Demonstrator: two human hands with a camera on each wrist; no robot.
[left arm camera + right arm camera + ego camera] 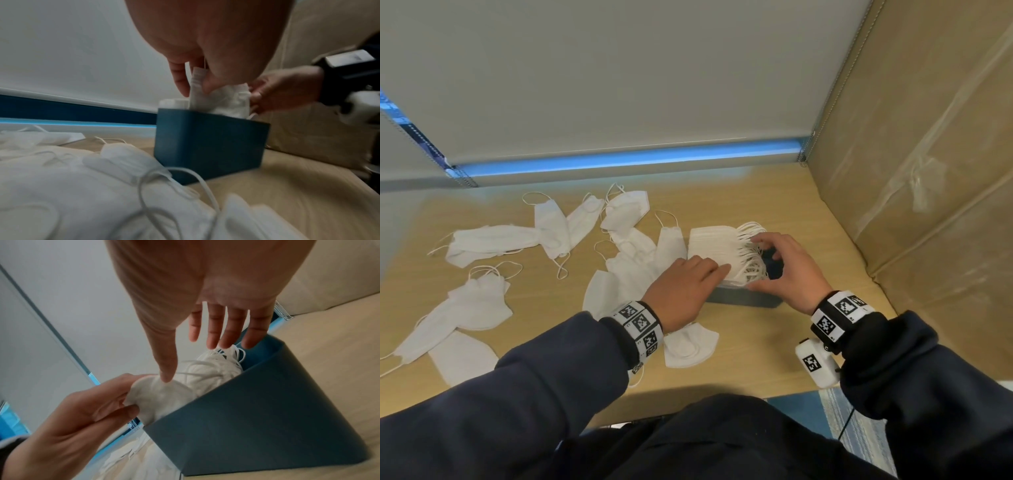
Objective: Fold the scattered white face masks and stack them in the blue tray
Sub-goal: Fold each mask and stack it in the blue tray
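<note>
The blue tray (743, 298) stands on the wooden table, right of centre, with a stack of folded white masks (709, 245) upright inside it. My left hand (710, 270) pinches one folded mask (220, 99) at the near side of the stack, its lower part inside the tray (209, 142). My right hand (763, 263) hovers over the ear loops (751, 233), fingers straight and spread. Its thumb touches the pinched mask (160, 394) in the right wrist view. Several unfolded masks (493, 240) lie scattered to the left.
A tan padded panel (928, 171) walls the table's right side close to the tray. A grey blind (619, 85) closes the back. One mask (690, 346) lies under my left wrist near the front edge. Bare wood (774, 353) shows in front of the tray.
</note>
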